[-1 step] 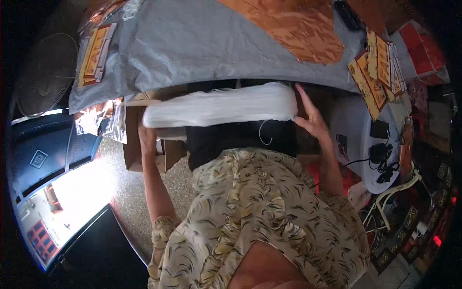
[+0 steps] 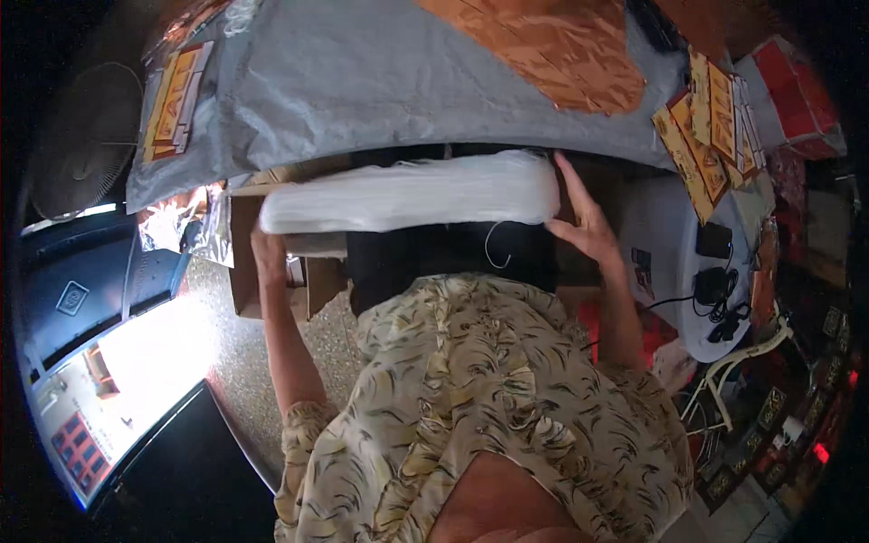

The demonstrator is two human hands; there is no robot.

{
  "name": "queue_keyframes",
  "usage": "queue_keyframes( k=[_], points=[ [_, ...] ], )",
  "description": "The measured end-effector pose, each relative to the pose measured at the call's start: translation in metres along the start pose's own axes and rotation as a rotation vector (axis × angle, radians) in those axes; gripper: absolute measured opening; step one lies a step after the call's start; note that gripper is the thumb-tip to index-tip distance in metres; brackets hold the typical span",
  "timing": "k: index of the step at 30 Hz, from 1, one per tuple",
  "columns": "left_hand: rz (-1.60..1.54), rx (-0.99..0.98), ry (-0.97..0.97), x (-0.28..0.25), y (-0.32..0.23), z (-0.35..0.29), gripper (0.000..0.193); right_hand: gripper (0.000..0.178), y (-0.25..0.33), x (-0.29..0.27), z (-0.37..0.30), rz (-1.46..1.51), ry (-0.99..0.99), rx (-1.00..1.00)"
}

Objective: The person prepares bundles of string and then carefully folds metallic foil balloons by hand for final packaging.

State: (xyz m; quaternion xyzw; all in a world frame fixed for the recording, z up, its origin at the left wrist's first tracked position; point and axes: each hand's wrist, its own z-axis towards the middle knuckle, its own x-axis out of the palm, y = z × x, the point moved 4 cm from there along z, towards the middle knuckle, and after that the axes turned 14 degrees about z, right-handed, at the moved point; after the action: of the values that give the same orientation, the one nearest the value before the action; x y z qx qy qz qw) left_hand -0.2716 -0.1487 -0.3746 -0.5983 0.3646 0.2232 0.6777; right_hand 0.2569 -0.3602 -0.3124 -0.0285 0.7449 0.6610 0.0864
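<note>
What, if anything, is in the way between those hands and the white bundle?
Nothing visible: the left hand is at the left end of the white bundle, the right hand at its right end. A loose strand hangs below, clear of both hands.

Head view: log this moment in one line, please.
white strand bundle: held crosswise | left hand: at left end | right hand: at right end | grey sheet: beyond

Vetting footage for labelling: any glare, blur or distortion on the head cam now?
Head view throughout: bright patch at lower left blown out to white; long white fibre bundle pale and soft, few strands distinct; dark round wire-cage fan dim at left; grey sheet's near edge bowed, fisheye-style; corners black.
</note>
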Motion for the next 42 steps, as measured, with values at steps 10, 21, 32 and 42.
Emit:
queue_keyframes(
  k=[10, 21, 32, 42],
  points=[
    [-0.038, 0.18, -0.049, -0.007, -0.136, 0.043, 0.032, 0.05, -0.02, -0.029, -0.009, -0.211, -0.523, -0.281],
    [0.261, 0.861, 0.344, 0.096, -0.329, -0.046, 0.035, 0.054, -0.003, -0.053, -0.028, -0.163, -0.504, -0.165],
    [0.335, 1.38, 0.208, 0.188, -0.305, -0.071, 0.032, 0.033, 0.061, -0.038, -0.037, 0.089, -0.339, -0.113],
    [-0.567, 0.779, 0.647, 0.072, -0.359, -0.039, 0.008, 0.038, 0.11, 0.035, 0.018, 0.352, 0.266, -0.15]
  ],
)
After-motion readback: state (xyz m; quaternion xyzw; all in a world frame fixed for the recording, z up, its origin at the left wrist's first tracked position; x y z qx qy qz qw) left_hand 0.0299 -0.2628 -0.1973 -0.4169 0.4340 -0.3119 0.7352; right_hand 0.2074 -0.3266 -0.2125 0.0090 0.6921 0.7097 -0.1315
